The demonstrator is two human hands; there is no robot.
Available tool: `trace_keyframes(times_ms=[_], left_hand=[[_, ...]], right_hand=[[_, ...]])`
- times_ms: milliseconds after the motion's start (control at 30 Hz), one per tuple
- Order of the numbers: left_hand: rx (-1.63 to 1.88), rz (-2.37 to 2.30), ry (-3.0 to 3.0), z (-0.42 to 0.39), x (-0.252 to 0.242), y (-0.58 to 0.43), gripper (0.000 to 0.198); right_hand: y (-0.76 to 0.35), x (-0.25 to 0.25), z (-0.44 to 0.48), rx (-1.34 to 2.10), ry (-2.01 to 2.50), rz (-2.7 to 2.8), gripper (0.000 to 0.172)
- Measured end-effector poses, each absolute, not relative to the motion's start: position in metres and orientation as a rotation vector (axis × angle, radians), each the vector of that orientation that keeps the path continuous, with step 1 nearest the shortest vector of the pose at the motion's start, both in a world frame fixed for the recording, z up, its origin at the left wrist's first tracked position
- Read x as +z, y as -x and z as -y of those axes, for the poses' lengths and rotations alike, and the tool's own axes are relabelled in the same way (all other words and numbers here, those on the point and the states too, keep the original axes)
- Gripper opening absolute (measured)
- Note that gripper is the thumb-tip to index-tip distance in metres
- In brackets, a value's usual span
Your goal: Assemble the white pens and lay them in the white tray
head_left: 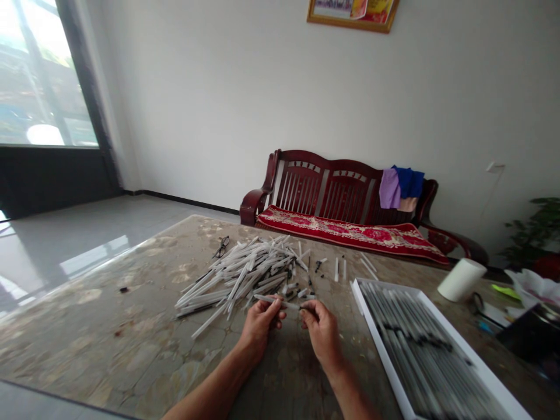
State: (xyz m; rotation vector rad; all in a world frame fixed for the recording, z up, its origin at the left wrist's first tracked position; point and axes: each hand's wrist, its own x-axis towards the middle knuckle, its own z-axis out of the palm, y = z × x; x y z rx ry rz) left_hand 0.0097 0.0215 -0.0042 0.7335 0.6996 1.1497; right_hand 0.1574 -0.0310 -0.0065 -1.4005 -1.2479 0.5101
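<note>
Over the brown marbled table (109,326), my left hand (259,325) is closed around a white pen barrel (280,303) that points right. My right hand (321,328) pinches a small dark piece (305,308) at that barrel's right end. Just beyond both hands lies a heap of white pens (238,277), with loose caps and short parts (315,268) scattered to its right. A white tray (490,379) at my right holds rows of pens laid side by side.
Black glasses (221,246) lie behind the heap. A white paper roll (461,279) stands past the tray, with clutter and a plant at the far right. A dark wooden bench (332,192) with a red cushion stands against the wall.
</note>
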Motion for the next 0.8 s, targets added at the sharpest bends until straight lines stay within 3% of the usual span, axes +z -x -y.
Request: trace_keyframes(times_ms=[100, 200, 367, 567, 800], left_hand=[[1.162, -0.689, -0.743, -0.0198, -0.0054, -0.0095, 0.042], [1.165, -0.69, -0.765, -0.0173, -0.0073, -0.0099, 0.04], [1.177, -0.706, -0.773, -0.018, -0.0094, -0.0104, 0.041], [1.144, -0.715, -0.768, -0.0185, -0.007, -0.0104, 0.043], [1.128, -0.739, -0.797, -0.017, -0.0062, -0.0109, 0.045]], right_hand=[[-0.156, -0.0028, 0.0338, 0.342, 1.471, 1.358, 0.015], [-0.1521, -0.0028, 0.0342, 0.22, 1.526, 1.426, 0.029], [-0.1475, -0.0069, 0.032, 0.351, 1.567, 1.363, 0.044], [-0.1499, -0.0032, 0.0367, 0.308, 1.476, 1.491, 0.036], [-0.1525, -0.0036, 0.0354, 0.355, 1.563, 1.481, 0.047]])
